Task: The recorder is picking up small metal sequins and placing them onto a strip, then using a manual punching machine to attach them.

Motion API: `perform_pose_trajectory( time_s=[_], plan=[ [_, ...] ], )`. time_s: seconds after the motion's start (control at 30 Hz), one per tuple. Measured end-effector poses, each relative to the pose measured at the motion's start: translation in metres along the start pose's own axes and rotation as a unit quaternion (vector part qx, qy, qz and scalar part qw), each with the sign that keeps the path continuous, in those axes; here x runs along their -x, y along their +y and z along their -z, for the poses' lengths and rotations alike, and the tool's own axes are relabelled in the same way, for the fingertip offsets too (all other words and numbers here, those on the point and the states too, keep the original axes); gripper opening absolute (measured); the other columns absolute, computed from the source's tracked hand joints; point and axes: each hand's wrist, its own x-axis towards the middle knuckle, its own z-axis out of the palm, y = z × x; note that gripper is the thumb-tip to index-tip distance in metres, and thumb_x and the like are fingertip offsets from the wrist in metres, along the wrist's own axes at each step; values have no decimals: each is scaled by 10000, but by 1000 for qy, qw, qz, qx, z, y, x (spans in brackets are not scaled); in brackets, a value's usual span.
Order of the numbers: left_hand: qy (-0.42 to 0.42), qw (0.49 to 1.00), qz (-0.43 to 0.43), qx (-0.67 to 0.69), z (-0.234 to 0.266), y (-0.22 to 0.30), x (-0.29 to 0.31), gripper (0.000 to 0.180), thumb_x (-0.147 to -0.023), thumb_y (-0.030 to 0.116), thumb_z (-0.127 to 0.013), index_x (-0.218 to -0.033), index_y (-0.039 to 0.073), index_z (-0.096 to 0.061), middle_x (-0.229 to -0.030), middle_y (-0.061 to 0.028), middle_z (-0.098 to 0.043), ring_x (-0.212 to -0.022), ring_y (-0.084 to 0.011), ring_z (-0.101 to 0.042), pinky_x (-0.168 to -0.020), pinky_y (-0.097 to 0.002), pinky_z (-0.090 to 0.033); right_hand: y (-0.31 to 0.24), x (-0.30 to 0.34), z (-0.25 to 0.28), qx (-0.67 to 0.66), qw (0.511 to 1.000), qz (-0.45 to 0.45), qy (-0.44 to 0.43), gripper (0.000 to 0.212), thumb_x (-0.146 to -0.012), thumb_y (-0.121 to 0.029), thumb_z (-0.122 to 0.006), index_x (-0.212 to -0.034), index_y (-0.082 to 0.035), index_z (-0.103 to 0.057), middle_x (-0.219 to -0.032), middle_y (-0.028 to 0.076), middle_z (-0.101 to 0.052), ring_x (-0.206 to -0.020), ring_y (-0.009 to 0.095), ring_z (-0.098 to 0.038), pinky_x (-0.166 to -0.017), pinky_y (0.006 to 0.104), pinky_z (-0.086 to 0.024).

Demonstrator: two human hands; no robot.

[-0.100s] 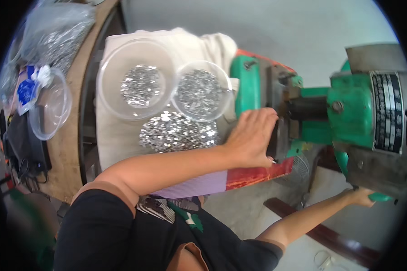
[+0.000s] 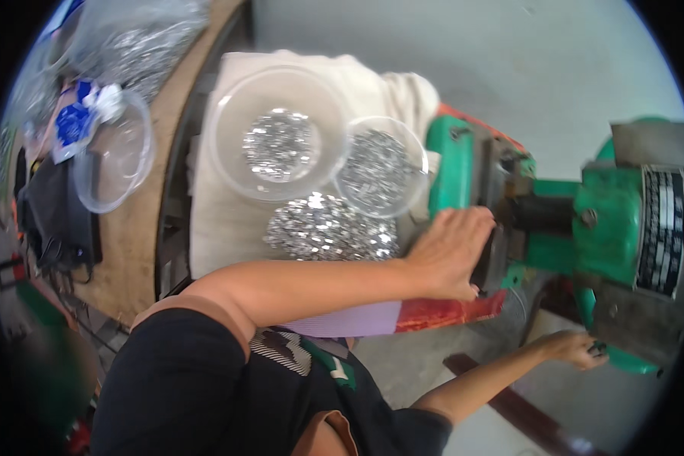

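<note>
A green press (image 2: 608,220) with a dark metal ram stands at the right. My left hand (image 2: 452,251) lies at the dark die block (image 2: 494,247) of the press, its fingers side by side over the edge and the thumb apart. The fingertips are partly hidden, and a tiny shiny spot shows by the thumb. Low on the right, my right hand (image 2: 574,349) is closed round a dark handle (image 2: 599,349) beside the green curved rim of the press. Left of my left hand lies a heap of small shiny metal pieces (image 2: 330,232) on a pale cloth (image 2: 213,235).
A large clear tub (image 2: 220,144) and a smaller one (image 2: 419,171) hold more metal pieces. On the wooden table (image 2: 125,266) at the left are a bag of metal pieces (image 2: 140,57), an empty clear container (image 2: 114,171) and a black pouch (image 2: 57,201). A reddish-brown beam (image 2: 501,399) lies low.
The view has shifted, so the tubs and press appear farther right and lower. My right hand has come leftward relative to the press. My left hand stays at the die block.
</note>
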Motion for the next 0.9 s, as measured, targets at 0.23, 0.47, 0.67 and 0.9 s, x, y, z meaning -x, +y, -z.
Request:
perform_pose_trajectory(
  time_s=[0.23,0.47,0.67,0.9],
  plan=[
    [-21,1000,-3,4,-1,1,-5,1043,-516,268,-882,-1375,-83,-407,-1360,-200,-417,-1294,-358,-422,-1090,-435,-310,-87,113,5,-217,901,-136,-349,439,-1077,-283,-470,-1049,116,-652,-1229,191,-541,-1193,256,-476,-972,374,-411],
    [-28,999,-14,-21,-2,-1,-11,1034,-468,264,-881,-1334,-104,-453,-1335,-191,-441,-1258,-340,-423,-1040,-411,-336,-85,101,13,-146,859,-29,-490,405,-1064,-281,-501,-1147,94,-631,-1076,160,-618,-1033,237,-561,-886,351,-459],
    [-22,1000,-17,-13,-3,-1,-12,1001,-444,245,-856,-1300,-103,-473,-1308,-190,-463,-1232,-341,-436,-1020,-405,-352,-87,113,-1,-256,765,-289,-516,405,-1066,-294,-471,-1169,80,-588,-1084,110,-627,-994,190,-586,-852,330,-483],
    [-7,1000,-28,1,-5,-3,-12,949,-440,230,-826,-1263,-106,-491,-1277,-197,-477,-1211,-351,-450,-1020,-410,-356,-89,102,4,-292,627,-462,-556,502,-1043,-255,-495,-1417,79,-463,-1349,132,-559,-1175,222,-550,-1034,357,-424]
  ],
)
